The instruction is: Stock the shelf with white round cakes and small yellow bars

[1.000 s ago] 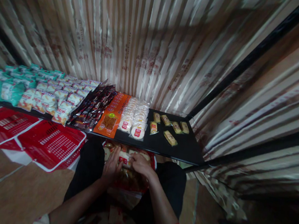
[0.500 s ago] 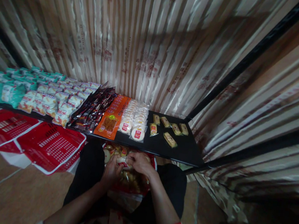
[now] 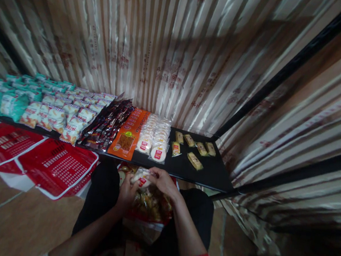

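Observation:
Between both hands is a round white rice cracker packet in clear wrap with a red label. My left hand grips its left side, and my right hand pinches its right edge. Under the hands, between my knees, sits a red basket filled with gold-wrapped snacks. Just ahead on the black shelf stand two rows of similar white rice cracker packets.
Left along the shelf lie an orange snack bag, dark shiny packets, white packets and teal packets. Several small yellow packets lie at right. Red baskets rest on the floor. Black poles and a curtain stand behind.
Both hands have risen slightly from the basket, lifting the white rice cracker packet so more of it shows. The shelf goods look the same.

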